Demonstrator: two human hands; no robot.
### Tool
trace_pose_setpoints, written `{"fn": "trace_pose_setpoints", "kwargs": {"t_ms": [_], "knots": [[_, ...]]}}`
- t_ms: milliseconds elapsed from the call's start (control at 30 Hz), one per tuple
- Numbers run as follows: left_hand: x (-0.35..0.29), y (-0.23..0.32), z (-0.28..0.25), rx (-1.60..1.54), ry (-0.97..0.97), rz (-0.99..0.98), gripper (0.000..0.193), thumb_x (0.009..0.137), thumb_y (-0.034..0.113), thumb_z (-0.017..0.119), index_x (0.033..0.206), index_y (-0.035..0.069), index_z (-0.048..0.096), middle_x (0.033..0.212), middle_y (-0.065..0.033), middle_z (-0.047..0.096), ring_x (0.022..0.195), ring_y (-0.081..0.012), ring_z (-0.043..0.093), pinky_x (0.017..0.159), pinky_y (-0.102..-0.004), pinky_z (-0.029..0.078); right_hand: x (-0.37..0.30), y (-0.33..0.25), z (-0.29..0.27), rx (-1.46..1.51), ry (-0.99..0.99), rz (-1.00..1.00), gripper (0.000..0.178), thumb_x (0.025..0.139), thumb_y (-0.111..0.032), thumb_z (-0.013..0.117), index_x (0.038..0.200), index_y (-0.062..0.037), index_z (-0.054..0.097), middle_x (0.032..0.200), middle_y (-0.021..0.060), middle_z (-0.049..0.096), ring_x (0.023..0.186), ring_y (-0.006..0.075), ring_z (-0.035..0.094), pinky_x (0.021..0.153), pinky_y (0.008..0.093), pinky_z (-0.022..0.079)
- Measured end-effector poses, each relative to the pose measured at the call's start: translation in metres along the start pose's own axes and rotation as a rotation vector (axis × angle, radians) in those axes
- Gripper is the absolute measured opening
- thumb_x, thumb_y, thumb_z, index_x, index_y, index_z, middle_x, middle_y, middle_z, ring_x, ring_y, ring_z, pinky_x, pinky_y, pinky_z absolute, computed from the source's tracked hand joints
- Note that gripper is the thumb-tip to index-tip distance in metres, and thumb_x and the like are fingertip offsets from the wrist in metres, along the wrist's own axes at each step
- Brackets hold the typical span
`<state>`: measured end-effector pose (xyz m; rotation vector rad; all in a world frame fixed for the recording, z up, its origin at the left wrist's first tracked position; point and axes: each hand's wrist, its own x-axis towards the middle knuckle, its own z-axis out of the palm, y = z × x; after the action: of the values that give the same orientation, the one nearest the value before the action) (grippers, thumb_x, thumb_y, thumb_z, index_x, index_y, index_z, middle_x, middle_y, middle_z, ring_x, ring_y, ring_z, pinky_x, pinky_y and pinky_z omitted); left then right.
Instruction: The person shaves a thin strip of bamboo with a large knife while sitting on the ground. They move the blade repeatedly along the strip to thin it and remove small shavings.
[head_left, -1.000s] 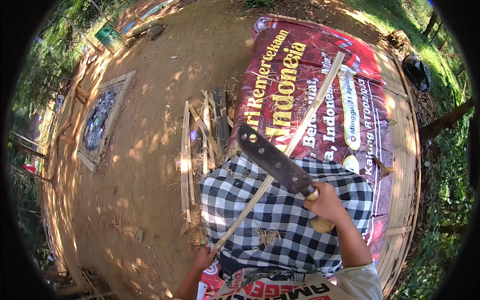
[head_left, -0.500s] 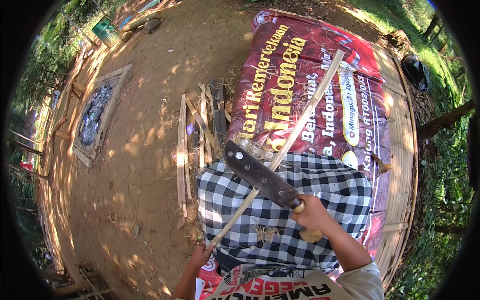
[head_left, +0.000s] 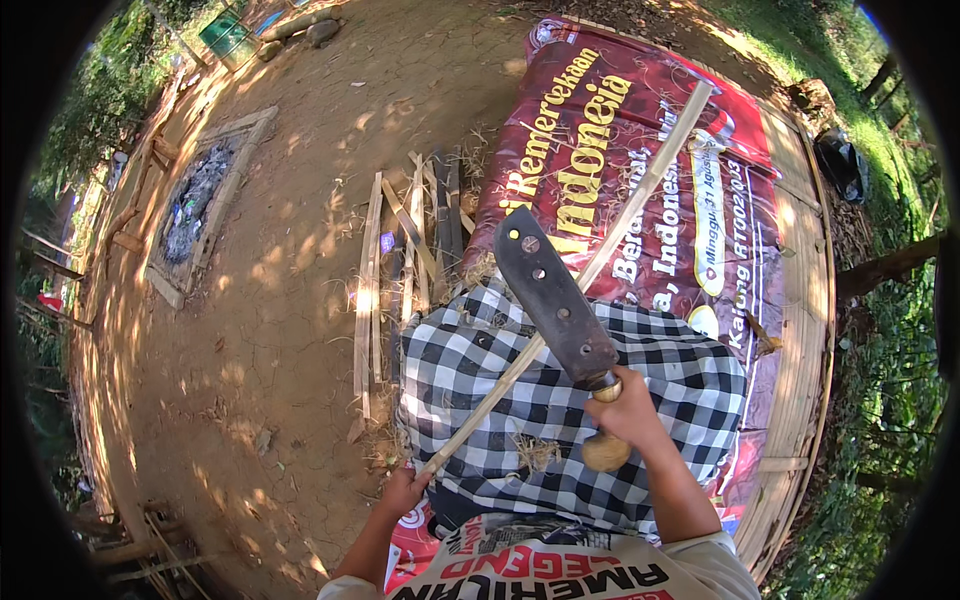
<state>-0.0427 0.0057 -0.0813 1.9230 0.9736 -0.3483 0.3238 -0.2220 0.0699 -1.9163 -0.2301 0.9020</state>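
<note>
My right grip (head_left: 622,408) is closed round the knife (head_left: 555,300) handle, my left grip (head_left: 404,492) round the near end of 1 wooden strip (head_left: 640,195), which slants far-right over the checked cloth (head_left: 690,380). Judged step: shaving the strip; next stroke calls for steady left support.

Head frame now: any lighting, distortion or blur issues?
Head view: dappled sun brightens patches of dirt ground; head view: fisheye bows the bamboo platform at right, corners black; head view: knife, wood strip, left hand and right hand look reasonably sharp.
</note>
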Motion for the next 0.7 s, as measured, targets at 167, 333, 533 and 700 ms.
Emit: {"fn": "trace_pose_setpoints", "kwargs": {"t_ms": [167, 333, 533, 700], "knots": [[-0.010, 0.011, -0.013, -0.038, 0.041, -0.019, 0.053, 0.088, 0.040, 0.062, 0.067, -0.008, 0.061, 0.053, -0.0191, 0.054, 0.049, -0.0284, 0.055, 0.051, -0.0415, 0.044, -0.008, 0.013, 0.012, -0.425, -0.123, -0.245, 0.041, 0.064, -0.013, 0.071, 0.102, 0.0023, 0.065, 0.081, 0.0233, 0.066, 0.077, 0.0364, 0.066, 0.071, 0.0380, 0.051], [-0.007, 0.010, -0.003, -0.018, 0.054, 0.027, 0.048, 0.088, 0.036, 0.065, 0.067, -0.007, 0.061, 0.051, -0.0184, 0.054, 0.048, -0.0277, 0.056, 0.049, -0.0409, 0.044, 0.001, -0.001, 0.006, -0.196, -0.090, -0.045, 0.040, 0.064, -0.014, 0.070, 0.101, 0.0014, 0.065, 0.084, 0.0228, 0.067, 0.081, 0.0393, 0.065, 0.074, 0.0400, 0.051], [-0.012, 0.031, -0.014, -0.014, 0.078, 0.031, 0.049, 0.087, 0.037, 0.064, 0.066, -0.007, 0.061, 0.053, -0.0225, 0.052, 0.049, -0.0349, 0.056, 0.048, -0.0433, 0.042, -0.026, 0.021, 0.033, -0.536, -0.349, -0.162, 0.041, 0.064, -0.017, 0.072, 0.103, -0.0025, 0.067, 0.090, 0.0229, 0.067, 0.086, 0.0391, 0.065, 0.077, 0.0415, 0.052], [0.000, -0.014, 0.017, -0.046, 0.145, 0.061, 0.051, 0.088, 0.040, 0.064, 0.064, -0.005, 0.061, 0.056, -0.0232, 0.054, 0.053, -0.0376, 0.057, 0.051, -0.0440, 0.043, -0.023, 0.001, 0.041, -0.199, -0.095, -0.061, 0.038, 0.066, -0.013, 0.071, 0.101, -0.0003, 0.066, 0.084, 0.0215, 0.067, 0.083, 0.0390, 0.065, 0.076, 0.0414, 0.052]]}}
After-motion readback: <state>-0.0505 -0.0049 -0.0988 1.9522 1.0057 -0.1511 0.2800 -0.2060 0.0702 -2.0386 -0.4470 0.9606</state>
